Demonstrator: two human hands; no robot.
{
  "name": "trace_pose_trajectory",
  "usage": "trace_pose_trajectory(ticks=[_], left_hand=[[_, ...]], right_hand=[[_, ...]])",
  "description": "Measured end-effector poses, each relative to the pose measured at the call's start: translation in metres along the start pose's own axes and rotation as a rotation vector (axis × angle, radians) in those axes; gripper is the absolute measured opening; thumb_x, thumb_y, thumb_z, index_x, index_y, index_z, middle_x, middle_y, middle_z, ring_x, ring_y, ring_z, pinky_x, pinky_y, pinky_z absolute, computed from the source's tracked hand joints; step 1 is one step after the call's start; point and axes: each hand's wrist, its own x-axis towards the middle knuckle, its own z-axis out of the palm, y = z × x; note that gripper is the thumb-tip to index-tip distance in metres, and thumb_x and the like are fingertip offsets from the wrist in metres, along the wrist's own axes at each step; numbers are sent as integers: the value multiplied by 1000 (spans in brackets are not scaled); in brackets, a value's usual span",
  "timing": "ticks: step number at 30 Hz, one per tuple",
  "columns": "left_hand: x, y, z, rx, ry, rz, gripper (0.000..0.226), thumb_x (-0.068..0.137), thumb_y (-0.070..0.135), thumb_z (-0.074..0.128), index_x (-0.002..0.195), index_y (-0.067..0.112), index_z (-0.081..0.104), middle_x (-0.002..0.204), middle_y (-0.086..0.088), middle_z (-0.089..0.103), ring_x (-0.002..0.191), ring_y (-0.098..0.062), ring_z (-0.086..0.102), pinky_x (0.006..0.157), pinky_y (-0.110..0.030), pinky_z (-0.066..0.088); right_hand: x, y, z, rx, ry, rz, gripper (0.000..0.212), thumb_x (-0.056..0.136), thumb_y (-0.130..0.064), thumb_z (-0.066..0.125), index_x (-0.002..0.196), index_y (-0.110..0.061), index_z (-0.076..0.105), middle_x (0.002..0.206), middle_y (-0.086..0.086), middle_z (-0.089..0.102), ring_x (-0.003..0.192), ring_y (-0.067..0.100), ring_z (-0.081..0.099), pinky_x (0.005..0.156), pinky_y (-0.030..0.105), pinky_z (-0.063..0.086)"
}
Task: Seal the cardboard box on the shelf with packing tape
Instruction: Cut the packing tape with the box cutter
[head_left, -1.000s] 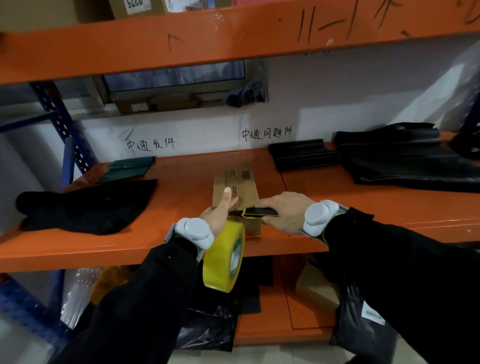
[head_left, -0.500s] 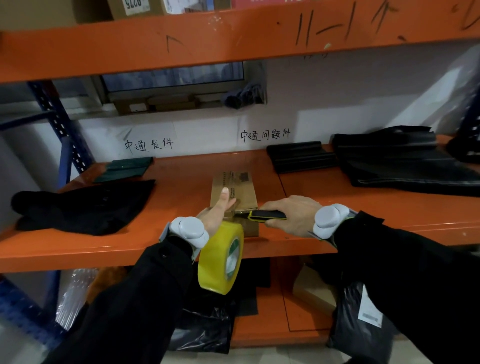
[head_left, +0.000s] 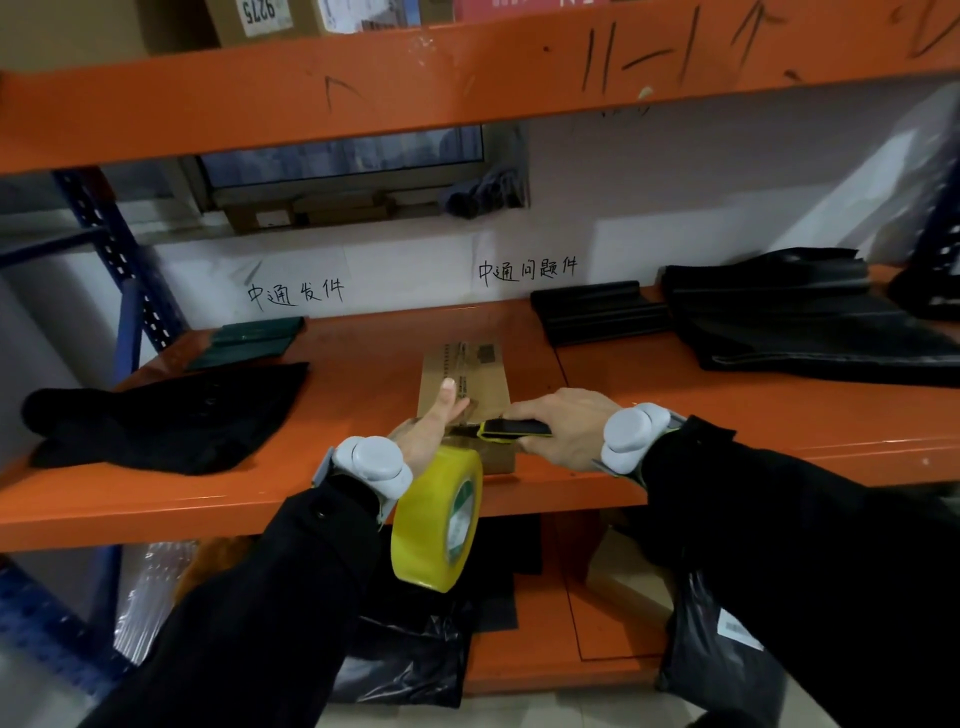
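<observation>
1. Plainly, the cardboard box (head_left: 480, 382) sits near the front edge of the orange shelf (head_left: 363, 374), its long side running away from you, between your two hands.
2. Your left hand (head_left: 423, 434) lays one straight finger (head_left: 445, 395) on the lid and presses down. Its other fingers are hidden, so I cannot tell whether they hook the yellow tape roll (head_left: 434, 525), which hangs just below in front of the shelf edge.
3. Your right hand (head_left: 563, 428) is curled round a yellow-and-black utility knife (head_left: 517, 428). The tip points left across the near end of the box, close to your left hand.
4. Judge the box as small and light. It will likely slide on the smooth painted shelf under any sideways pull, so pin it from above rather than squeezing its sides.
5. Cardboard is stiff at edges and corners but gives along the middle seam. Press near an edge so the flaps do not cave.
6. Packing tape is thin, stretchy and clings to itself. Hold it taut between lid and roll for a clean cut, and take the roll by its core, since the outer face looks slick.
7. The blade points towards your pressing finger, and that is the main risk. Set the finger behind the cut line.
</observation>
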Motion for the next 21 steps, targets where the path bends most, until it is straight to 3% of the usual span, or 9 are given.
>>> trace_pose_trajectory(ticks=[4, 9, 21], left_hand=[[-4, 5, 0, -4, -1, 2, 93, 66, 98, -2, 141, 60, 37, 164, 9, 18, 153, -23, 6, 122, -53, -4], [-12, 7, -1, 65, 19, -15, 87, 71, 93, -6, 141, 62, 34, 163, 11, 21, 153, -24, 7, 121, -54, -3], [-15, 11, -2, 77, 2, -9, 84, 78, 88, -6, 145, 57, 32, 164, 14, 15, 154, -24, 1, 121, -53, -6]], right_hand=[[-7, 12, 0, 5, -4, 35, 31, 96, -45, 51, 126, -47, 52, 72, -23, 53, 62, -3, 49, 55, 17, 33], [-3, 6, 3, 3, 14, 27, 33, 95, -49, 50, 128, -47, 50, 84, -17, 59, 70, 10, 55, 64, 27, 43], [-4, 6, 5, -14, 38, 17, 32, 95, -48, 50, 128, -47, 50, 74, -18, 53, 59, 0, 46, 61, 25, 40]])
